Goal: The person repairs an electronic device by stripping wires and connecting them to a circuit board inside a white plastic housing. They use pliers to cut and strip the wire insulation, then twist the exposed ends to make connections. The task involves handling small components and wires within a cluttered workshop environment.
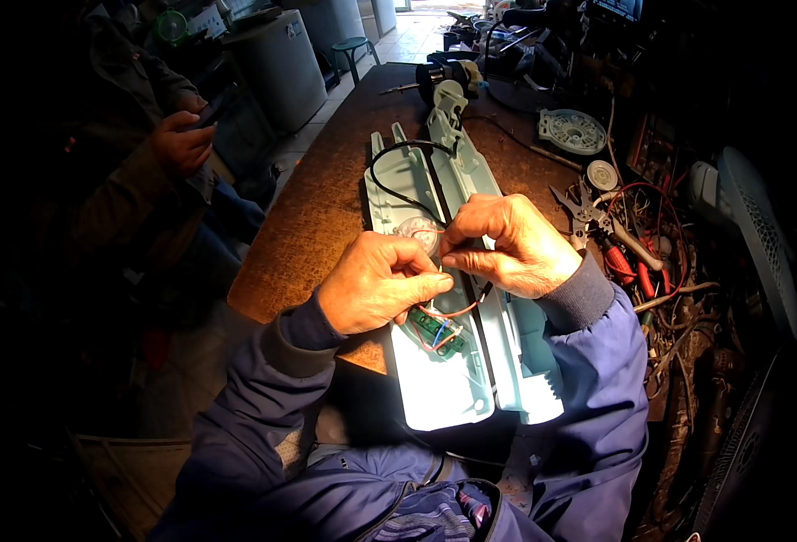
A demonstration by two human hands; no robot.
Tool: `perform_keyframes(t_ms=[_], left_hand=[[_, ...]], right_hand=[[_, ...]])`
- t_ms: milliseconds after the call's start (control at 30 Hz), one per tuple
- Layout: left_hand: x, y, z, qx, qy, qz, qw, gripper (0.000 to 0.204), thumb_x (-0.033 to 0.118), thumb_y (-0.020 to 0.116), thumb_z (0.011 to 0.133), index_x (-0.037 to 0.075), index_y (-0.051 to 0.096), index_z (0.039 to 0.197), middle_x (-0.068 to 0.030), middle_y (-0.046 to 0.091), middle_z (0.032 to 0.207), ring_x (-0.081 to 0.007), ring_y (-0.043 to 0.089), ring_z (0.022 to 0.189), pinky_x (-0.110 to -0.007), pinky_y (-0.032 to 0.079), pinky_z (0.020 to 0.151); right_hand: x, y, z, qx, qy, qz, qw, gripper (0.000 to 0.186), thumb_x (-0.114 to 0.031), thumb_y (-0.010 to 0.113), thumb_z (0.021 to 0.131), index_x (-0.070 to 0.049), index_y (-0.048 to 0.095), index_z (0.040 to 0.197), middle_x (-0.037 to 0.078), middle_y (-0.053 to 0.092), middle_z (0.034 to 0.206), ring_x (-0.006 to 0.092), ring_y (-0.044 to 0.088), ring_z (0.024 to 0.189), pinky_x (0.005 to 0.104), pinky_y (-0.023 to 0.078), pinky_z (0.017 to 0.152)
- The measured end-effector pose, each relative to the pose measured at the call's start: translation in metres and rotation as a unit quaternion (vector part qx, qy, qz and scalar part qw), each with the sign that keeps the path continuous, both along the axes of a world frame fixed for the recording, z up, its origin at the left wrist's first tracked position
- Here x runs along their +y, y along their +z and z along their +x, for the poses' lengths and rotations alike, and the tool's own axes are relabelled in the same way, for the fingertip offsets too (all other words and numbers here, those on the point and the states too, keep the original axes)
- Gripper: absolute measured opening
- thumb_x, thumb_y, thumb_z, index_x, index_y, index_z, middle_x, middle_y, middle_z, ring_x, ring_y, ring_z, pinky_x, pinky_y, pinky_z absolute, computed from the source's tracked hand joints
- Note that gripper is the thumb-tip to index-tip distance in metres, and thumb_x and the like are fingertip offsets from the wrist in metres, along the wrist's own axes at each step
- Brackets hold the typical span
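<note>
Over the middle of an opened pale green plastic housing, my two hands come close together. My left hand (376, 284) is closed in a pinch, and my right hand (511, 246) pinches opposite it. A thin light wire shows between the fingertips. One housing half (439, 393) lies on the left, the other half (529, 343) beside it on the right. Below my left hand sits a green circuit board (433, 331) with blue, red and orange wires. A red wire (460, 313) curves under the fingers. A round silvery part (414, 231) and a looping black cable (374, 172) lie beyond.
The housing lies on a brown worktable (303, 217). Pliers (582, 210), tools with red handles (617, 262) and tangled wires crowd the right side. A motor (452, 74) stands at the far end. On the left, a person's hand (181, 144) holds a dark phone (213, 109).
</note>
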State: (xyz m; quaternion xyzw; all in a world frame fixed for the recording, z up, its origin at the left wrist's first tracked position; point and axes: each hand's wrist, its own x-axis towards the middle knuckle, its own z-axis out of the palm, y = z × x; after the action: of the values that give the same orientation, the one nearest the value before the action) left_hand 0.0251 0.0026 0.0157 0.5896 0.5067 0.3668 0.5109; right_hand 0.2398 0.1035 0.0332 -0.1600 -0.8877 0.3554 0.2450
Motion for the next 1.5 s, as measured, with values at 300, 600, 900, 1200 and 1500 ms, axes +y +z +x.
perform_keyframes(t_ms=[300, 600, 900, 1200, 1500], left_hand=[[0.0009, -0.0021, -0.0027, -0.038, -0.035, -0.001, 0.999, 0.014, 0.009, 0.070, 0.101, -0.004, 0.074, 0.097, -0.0034, 0.069, 0.075, -0.0057, 0.062, 0.056, -0.020, 0.048, 0.051], [0.0024, -0.0010, -0.0052, -0.001, -0.061, 0.019, 0.998, 0.016, 0.012, 0.070, 0.102, -0.002, 0.074, 0.097, -0.0004, 0.065, 0.072, -0.0057, 0.058, 0.056, -0.022, 0.046, 0.052], [0.0028, 0.0008, -0.0051, 0.012, -0.081, 0.019, 0.996, 0.020, 0.016, 0.066, 0.105, -0.002, 0.072, 0.096, 0.0009, 0.061, 0.068, -0.0063, 0.055, 0.055, -0.024, 0.044, 0.051], [0.0033, -0.0009, -0.0060, 0.015, -0.096, 0.026, 0.995, 0.021, 0.015, 0.064, 0.106, -0.002, 0.072, 0.097, 0.0010, 0.060, 0.068, -0.0065, 0.053, 0.057, -0.025, 0.042, 0.052], [0.0053, 0.0029, -0.0048, 0.015, -0.104, 0.004, 0.994, 0.018, 0.013, 0.063, 0.106, -0.002, 0.071, 0.099, 0.0004, 0.061, 0.072, -0.0069, 0.054, 0.058, -0.025, 0.044, 0.053]], right_hand=[[-0.0011, 0.0018, -0.0004, -0.010, -0.008, 0.007, 1.000, 0.012, -0.009, 0.082, 0.085, -0.003, 0.077, 0.095, 0.009, 0.071, 0.087, 0.0251, 0.066, 0.087, 0.0375, 0.053, 0.081], [-0.0010, 0.0005, -0.0005, 0.023, 0.004, 0.018, 1.000, 0.016, -0.008, 0.080, 0.082, 0.000, 0.077, 0.095, 0.016, 0.072, 0.086, 0.0330, 0.071, 0.083, 0.0406, 0.056, 0.075], [-0.0013, 0.0029, 0.0008, -0.006, 0.002, 0.004, 1.000, 0.012, -0.007, 0.081, 0.086, -0.003, 0.078, 0.096, 0.009, 0.071, 0.087, 0.0246, 0.067, 0.087, 0.0369, 0.054, 0.080], [-0.0027, 0.0037, 0.0013, -0.006, -0.003, 0.000, 1.000, 0.013, -0.007, 0.082, 0.085, -0.003, 0.078, 0.096, 0.009, 0.071, 0.087, 0.0245, 0.067, 0.087, 0.0367, 0.054, 0.080], [0.0007, 0.0030, 0.0022, 0.001, 0.008, 0.009, 1.000, 0.015, -0.007, 0.079, 0.085, -0.001, 0.077, 0.097, 0.015, 0.072, 0.088, 0.0305, 0.070, 0.087, 0.0393, 0.056, 0.079]])
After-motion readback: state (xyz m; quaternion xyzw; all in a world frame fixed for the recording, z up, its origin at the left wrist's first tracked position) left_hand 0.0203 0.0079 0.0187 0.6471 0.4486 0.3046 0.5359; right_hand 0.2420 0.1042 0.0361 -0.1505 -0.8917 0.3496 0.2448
